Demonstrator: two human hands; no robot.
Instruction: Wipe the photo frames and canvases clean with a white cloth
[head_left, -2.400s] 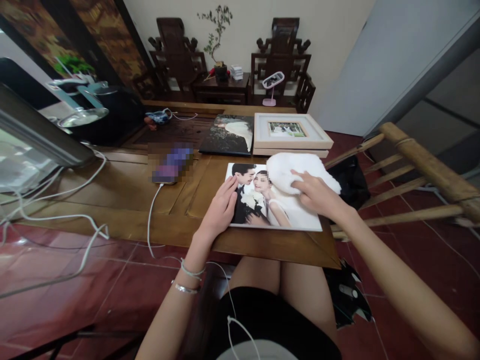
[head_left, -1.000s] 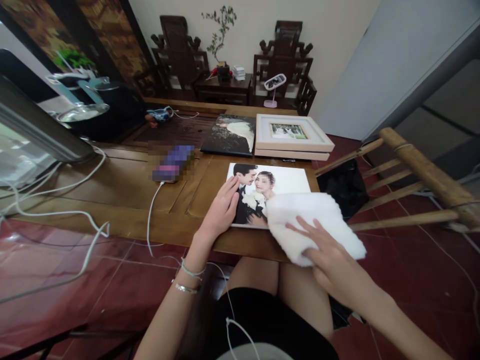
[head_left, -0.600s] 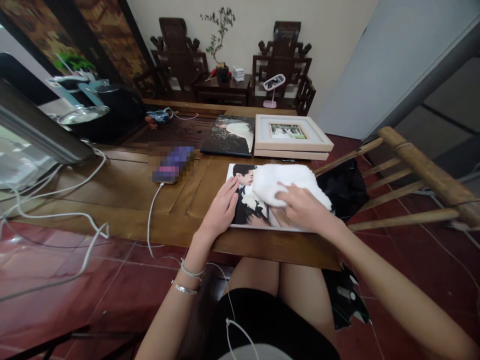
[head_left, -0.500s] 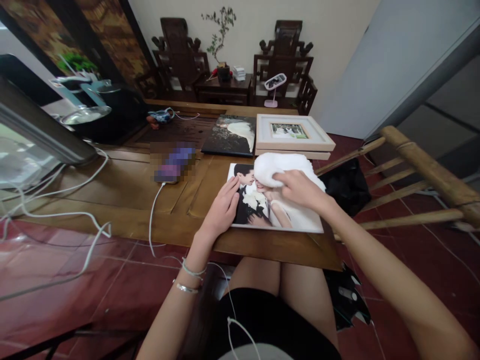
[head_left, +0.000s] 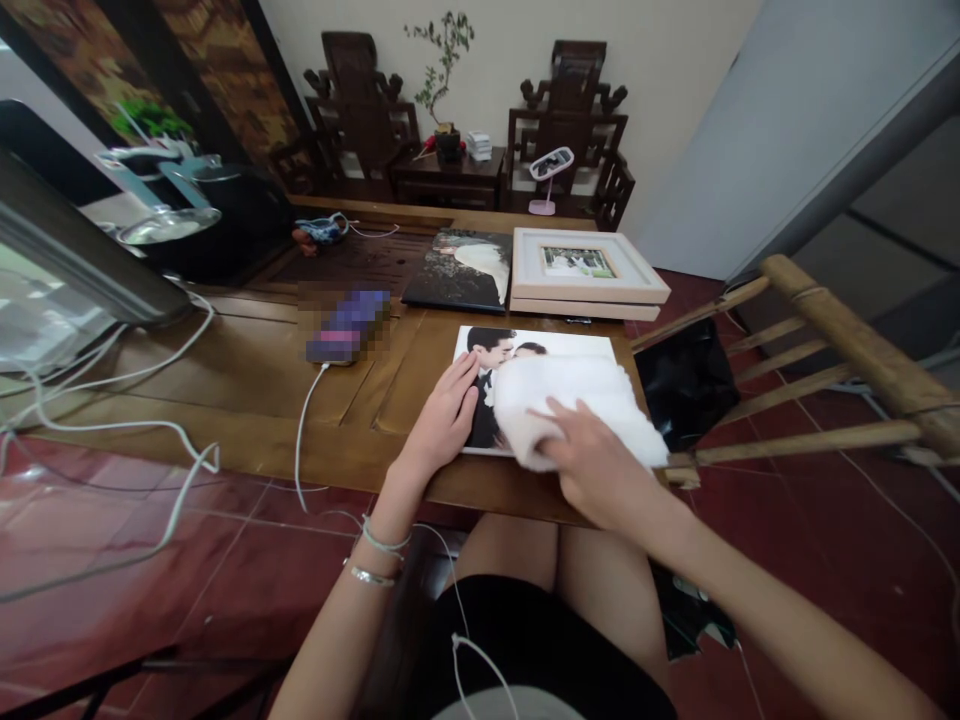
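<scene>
So, going left to right: a blurred-out phone (head_left: 346, 325) sits on the table (head_left: 259, 345), then there's the left hand (head_left: 444, 412), laid flat along the left edge of the photo panel (head_left: 482, 425), fingers straight, bracing it rather than gripping. The panel's lying face up near the table's front edge. On its right and lower parts is a white cloth (head_left: 581, 378), and the right hand (head_left: 596, 460) has hold of that, some fingertips spread on top, the rest apparently tucked into a fold.

Looks mid-wipe to me. The cloth hides most of the picture, so no telling which bits are done. Behind it are a dark photo panel (head_left: 457, 270) and what seem to be 2 stacked pale frames (head_left: 592, 300); whether those have had a wipe, can't say.

Materials: brown wood with panel seams, a thin, smooth rectangle with a white edge, thick fluffy fabric with rounded folds, square-cornered light frames, then a shiny, crinkly black bag (head_left: 686, 385) and a round-railed chair (head_left: 855, 345), probably bamboo.
</scene>
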